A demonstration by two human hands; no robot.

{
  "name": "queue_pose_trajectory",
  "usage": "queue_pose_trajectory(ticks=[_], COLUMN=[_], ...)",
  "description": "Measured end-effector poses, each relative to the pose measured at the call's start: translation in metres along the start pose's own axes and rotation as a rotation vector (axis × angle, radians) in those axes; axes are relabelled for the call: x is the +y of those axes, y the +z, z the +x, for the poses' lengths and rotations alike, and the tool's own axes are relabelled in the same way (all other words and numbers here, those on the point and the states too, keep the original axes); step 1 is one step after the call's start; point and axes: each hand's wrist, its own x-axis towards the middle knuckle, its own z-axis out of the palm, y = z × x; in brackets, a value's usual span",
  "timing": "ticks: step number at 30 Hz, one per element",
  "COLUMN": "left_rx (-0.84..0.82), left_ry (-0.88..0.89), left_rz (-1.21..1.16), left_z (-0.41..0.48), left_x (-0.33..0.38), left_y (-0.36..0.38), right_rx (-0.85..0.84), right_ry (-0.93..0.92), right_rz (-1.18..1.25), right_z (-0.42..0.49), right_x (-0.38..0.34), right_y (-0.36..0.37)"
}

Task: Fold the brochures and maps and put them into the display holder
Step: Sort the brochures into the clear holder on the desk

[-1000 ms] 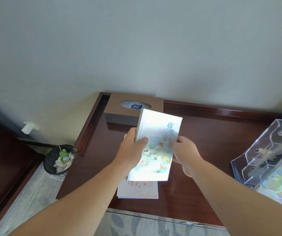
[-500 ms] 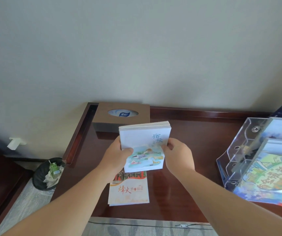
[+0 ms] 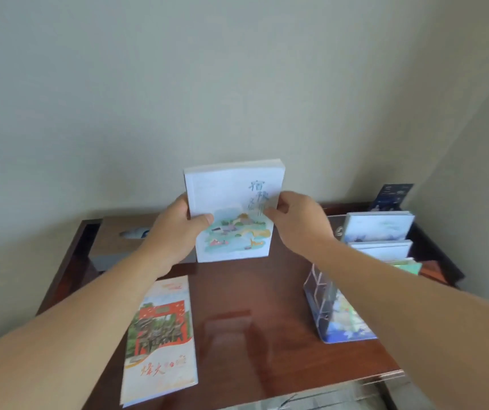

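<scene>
Lifted from half a second ago, the folded brochure (image 3: 231,214) now stands upright over the far middle of the bench (image 3: 252,306). The left hand (image 3: 175,229) grips its left edge with the thumb across the cover. The right hand (image 3: 299,223) pinches its right edge, fingers (image 3: 283,206) curled round it. To the right stands the clear display holder (image 3: 323,303), with brochures in its tiers. A red-and-white brochure (image 3: 160,335) lies flat at near left, and a brown tissue box (image 3: 116,244) sits at far left.

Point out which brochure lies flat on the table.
The red-and-cream brochure at front left; the pale blue stack is held upright, shelved brochures stand in the holder.
</scene>
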Motion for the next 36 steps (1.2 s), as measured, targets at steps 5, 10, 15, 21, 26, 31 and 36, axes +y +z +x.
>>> queue_pose_trajectory(ticks=[5, 10, 15, 21, 26, 31, 36], left_rx=[-0.029, 0.02, 0.025, -0.006, -0.029, -0.067, -0.078], left_ry=[0.12, 0.196, 0.147, 0.031, 0.003, -0.075, -0.208], left_rz=[-0.076, -0.083, -0.057, -0.036, -0.042, -0.063, -0.105], left_z=[0.025, 0.049, 0.06, 0.055, 0.055, 0.052, 0.048], left_x=[0.084, 0.144, 0.166, 0.166, 0.173, 0.173, 0.152], left_y=[0.054, 0.118, 0.183, 0.228, 0.229, 0.229, 0.235], right_rx=[0.11, 0.161, 0.104, 0.002, -0.012, -0.054, -0.138], right_ry=[-0.062, -0.13, -0.128, -0.096, -0.112, -0.106, -0.063], right_rz=[-0.029, -0.035, -0.005, 0.033, 0.079, 0.064, 0.06], right_z=[0.031, 0.064, 0.081, 0.089, 0.091, 0.091, 0.088], right_x=[0.017, 0.052, 0.108, 0.161, 0.17, 0.175, 0.183], right_y=[-0.099, -0.178, -0.217, -0.227, -0.228, -0.232, -0.21])
